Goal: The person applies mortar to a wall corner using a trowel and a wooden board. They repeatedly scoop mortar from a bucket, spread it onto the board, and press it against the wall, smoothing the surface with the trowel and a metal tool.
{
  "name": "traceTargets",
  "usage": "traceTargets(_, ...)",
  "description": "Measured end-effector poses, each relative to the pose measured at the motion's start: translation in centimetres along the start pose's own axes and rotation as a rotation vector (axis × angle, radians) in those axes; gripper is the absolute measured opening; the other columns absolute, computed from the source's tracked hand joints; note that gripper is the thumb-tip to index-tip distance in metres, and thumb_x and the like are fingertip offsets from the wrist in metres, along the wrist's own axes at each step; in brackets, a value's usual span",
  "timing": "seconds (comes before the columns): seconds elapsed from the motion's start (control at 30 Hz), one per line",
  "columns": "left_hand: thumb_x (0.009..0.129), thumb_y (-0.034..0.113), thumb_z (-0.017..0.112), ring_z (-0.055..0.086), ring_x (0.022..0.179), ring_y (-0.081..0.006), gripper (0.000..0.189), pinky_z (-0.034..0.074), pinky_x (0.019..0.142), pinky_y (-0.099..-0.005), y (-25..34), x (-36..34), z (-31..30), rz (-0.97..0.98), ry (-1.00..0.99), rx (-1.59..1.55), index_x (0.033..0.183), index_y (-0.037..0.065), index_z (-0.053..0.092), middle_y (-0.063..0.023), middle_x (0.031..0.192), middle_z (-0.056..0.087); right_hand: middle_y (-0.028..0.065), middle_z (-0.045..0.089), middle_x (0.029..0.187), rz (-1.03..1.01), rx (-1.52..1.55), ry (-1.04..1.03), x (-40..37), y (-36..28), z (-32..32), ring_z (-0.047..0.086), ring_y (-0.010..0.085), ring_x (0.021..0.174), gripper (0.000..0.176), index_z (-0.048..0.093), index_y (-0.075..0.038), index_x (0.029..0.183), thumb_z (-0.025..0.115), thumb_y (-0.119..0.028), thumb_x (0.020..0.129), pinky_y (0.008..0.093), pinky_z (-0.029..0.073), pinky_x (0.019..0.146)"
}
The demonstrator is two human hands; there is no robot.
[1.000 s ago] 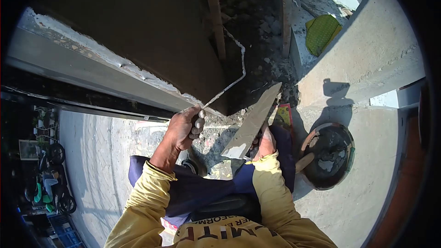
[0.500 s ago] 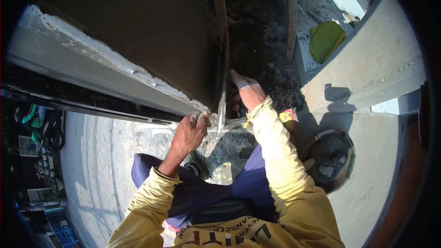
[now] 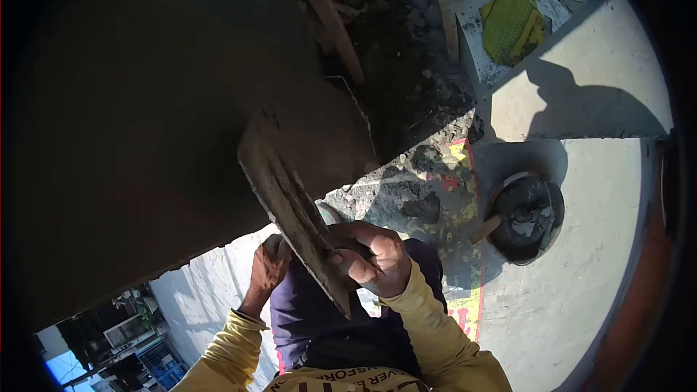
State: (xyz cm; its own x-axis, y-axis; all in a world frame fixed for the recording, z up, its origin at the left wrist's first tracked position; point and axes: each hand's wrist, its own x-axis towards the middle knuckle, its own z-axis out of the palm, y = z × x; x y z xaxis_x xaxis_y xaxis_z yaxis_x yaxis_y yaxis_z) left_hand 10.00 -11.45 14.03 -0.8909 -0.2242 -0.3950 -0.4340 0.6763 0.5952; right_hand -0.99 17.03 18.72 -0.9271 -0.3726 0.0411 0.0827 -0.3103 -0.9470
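My right hand (image 3: 374,258) is closed around a long flat plastering float (image 3: 287,207), gripping it near its lower end. The float is tilted, its upper end against or close to the dark wall surface (image 3: 160,138). My left hand (image 3: 270,268) is beside the wall's lower edge, left of the float, with its fingers bent; whether it holds anything is hidden.
A round black bucket (image 3: 526,221) with grey mix and a wooden handle (image 3: 485,230) stands at the right. Farther up are a wooden stand (image 3: 444,14), rubble (image 3: 406,51) and a green-yellow sack (image 3: 512,27). A printed sheet (image 3: 465,268) lies on the ground.
The view has turned, and the dark wall surface fills more of the left side. My right hand has come down and toward me with the float, which now shows its broad side.
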Motion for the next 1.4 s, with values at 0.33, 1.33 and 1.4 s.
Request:
traceTargets(0.33, 0.096, 0.034, 0.054, 0.055, 0.048, -0.0128, 0.039, 0.045, 0.046, -0.0293, 4.3, -16.0, -4.9, -0.74, -0.096, -0.014, 0.077, 0.0, 0.058, -0.0066, 0.058, 0.057, -0.0065, 0.038, 0.055, 0.885, 0.373, 0.458, 1.1, 11.3, -5.6, 0.038, 0.0073, 0.042, 0.036, 0.061, -0.014, 0.088, 0.059, -0.049, 0.091, 0.0257, 0.03, 0.038)
traceTargets(1.33, 0.094, 0.034, 0.057, 0.054, 0.056, -0.0119, 0.031, 0.044, 0.051, -0.027, 1.7, -14.5, -10.5, -0.981, -0.412, -0.252, 0.086, 0.005, 0.058, -0.003, 0.068, 0.057, 0.0049, 0.062, 0.069, 0.087, 0.118, -0.005, 7.0, -13.1, 3.0, 0.056, 0.009, 0.06, 0.019, 0.066, 0.003, 0.096, 0.057, -0.013, 0.093, 0.0258, 0.043, 0.054)
traceTargets(1.4, 0.094, 0.034, 0.058, 0.054, 0.056, -0.0119, 0.03, 0.045, 0.052, -0.0272, 1.7, -13.9, -10.8, -0.98, -0.405, -0.253, 0.087, 0.005, 0.058, -0.003, 0.068, 0.057, 0.001, 0.058, 0.065, 0.333, 0.314, 0.054, 5.4, -11.8, 1.8, 0.052, 0.0069, 0.056, 0.019, 0.067, 0.001, 0.096, 0.059, -0.017, 0.094, 0.0242, 0.04, 0.051)
